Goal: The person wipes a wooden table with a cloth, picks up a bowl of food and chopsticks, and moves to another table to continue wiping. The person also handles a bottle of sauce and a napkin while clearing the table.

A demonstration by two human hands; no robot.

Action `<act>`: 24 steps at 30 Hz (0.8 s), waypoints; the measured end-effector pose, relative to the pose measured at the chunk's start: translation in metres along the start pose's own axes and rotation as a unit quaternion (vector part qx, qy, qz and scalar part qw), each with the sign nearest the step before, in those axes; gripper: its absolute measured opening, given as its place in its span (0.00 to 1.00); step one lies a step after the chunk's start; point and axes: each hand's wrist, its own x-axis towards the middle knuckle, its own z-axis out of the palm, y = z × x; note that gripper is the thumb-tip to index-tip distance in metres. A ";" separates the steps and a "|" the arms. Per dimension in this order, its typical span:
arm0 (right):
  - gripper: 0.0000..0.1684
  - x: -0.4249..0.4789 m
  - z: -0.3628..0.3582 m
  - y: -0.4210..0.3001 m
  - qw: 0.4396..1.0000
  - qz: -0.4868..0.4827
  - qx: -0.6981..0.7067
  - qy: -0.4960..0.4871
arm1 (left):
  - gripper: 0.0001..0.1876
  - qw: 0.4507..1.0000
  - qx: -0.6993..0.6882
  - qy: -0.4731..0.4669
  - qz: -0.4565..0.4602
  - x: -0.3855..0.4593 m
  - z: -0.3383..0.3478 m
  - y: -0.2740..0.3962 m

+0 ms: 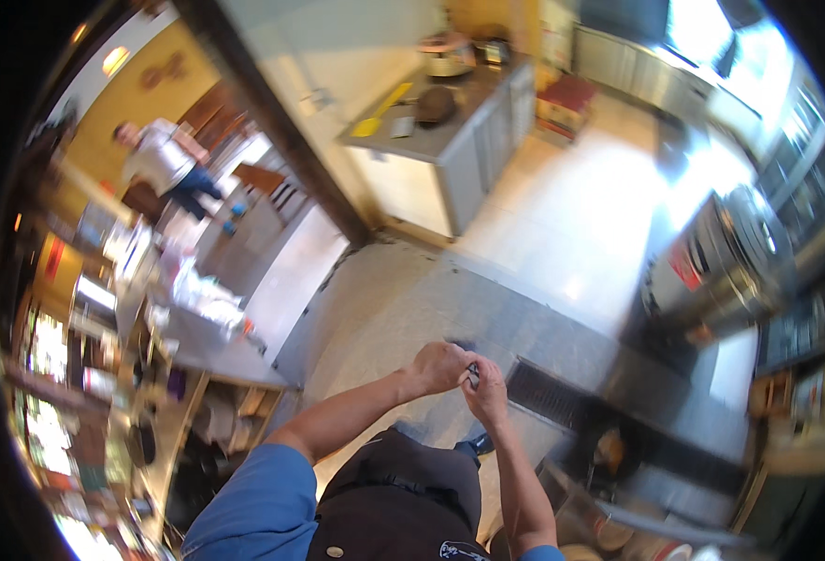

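Note:
My left hand (442, 366) and my right hand (486, 390) meet in front of my dark apron (398, 484), at about waist height. A small object (473, 375) with dark and shiny parts sits between the fingers of both hands. It is mostly covered and too blurred to name. The left hand is curled like a fist with its fingertips against the object. The right thumb and fingers pinch it from the other side. A dark patch shows just beyond the left knuckles; I cannot tell what it is.
Ahead stands a counter (447, 133) bearing a yellow spatula-like tool (382, 112). A large metal drum (721, 259) is at right, near a floor drain grate (542, 393). At left, a cluttered worktable (209, 350) borders the doorway, beyond which a person (170, 158) stands.

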 end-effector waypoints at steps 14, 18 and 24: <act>0.13 -0.101 0.223 -0.159 0.964 -0.049 -0.099 -0.243 | 0.10 0.833 -0.207 0.312 -0.407 -0.419 0.010 -0.091; 0.09 -0.133 0.301 -0.199 0.921 -0.215 -0.176 -0.273 | 0.09 0.758 -0.240 0.401 -0.455 -0.532 0.004 -0.102; 0.13 -0.160 0.448 -0.312 0.867 -0.128 0.128 -0.463 | 0.15 0.600 -0.146 0.555 -0.557 -0.680 -0.004 -0.116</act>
